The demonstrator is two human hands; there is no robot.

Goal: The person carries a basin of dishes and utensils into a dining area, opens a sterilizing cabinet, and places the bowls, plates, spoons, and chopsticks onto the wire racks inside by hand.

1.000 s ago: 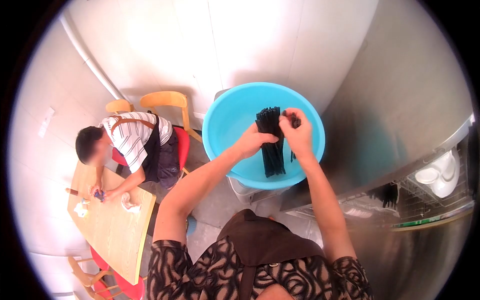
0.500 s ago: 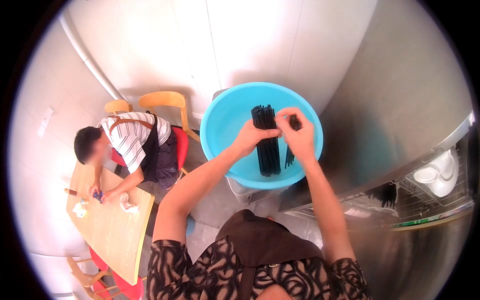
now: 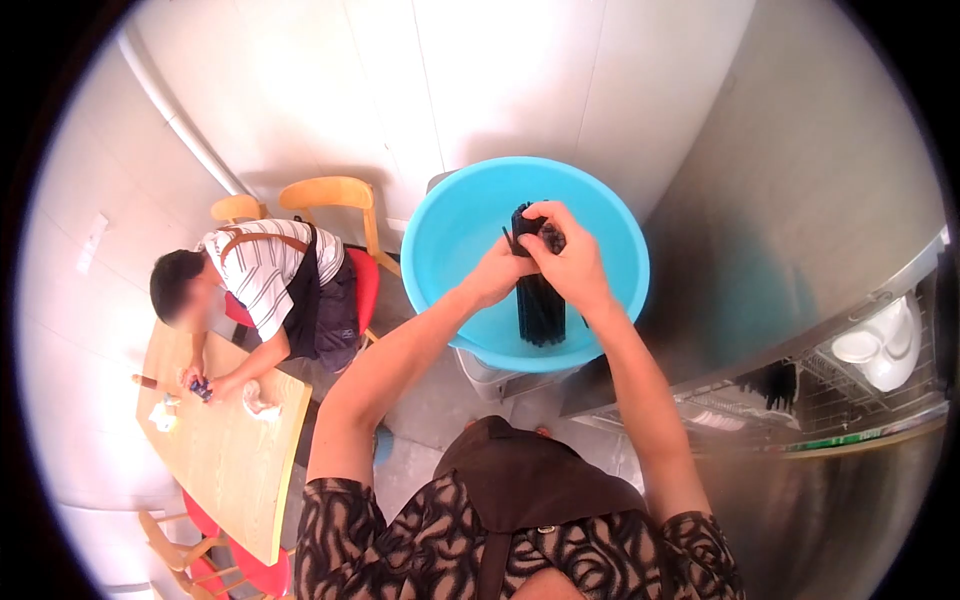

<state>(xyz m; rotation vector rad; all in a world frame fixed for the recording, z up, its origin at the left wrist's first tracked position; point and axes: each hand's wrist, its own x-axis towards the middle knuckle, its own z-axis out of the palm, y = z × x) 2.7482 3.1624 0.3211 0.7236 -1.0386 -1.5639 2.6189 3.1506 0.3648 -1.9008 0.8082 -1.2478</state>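
A bundle of black chopsticks (image 3: 541, 312) stands out over the light blue basin (image 3: 445, 225). My left hand (image 3: 496, 272) is closed around the bundle's near-left side, with one chopstick sticking out at an angle above its fingers. On the right, my right hand (image 3: 568, 262) curls round a smaller bunch of black chopsticks (image 3: 551, 238), pressed against the top of the larger bundle. Its fingertips touch the bundle's upper end. The bunch's lower part is hidden behind my right hand.
A seated person (image 3: 275, 285) handles a small blue item at the wooden table (image 3: 235, 440) on the left. A steel cabinet (image 3: 800, 210) stands at right, its rack holding white dishes (image 3: 885, 350) and more black sticks (image 3: 770, 385). The wall is behind the basin.
My right hand has moved left and slightly up with its smaller bunch, from beside the larger bundle to against its top. One chopstick now juts out by my left hand.
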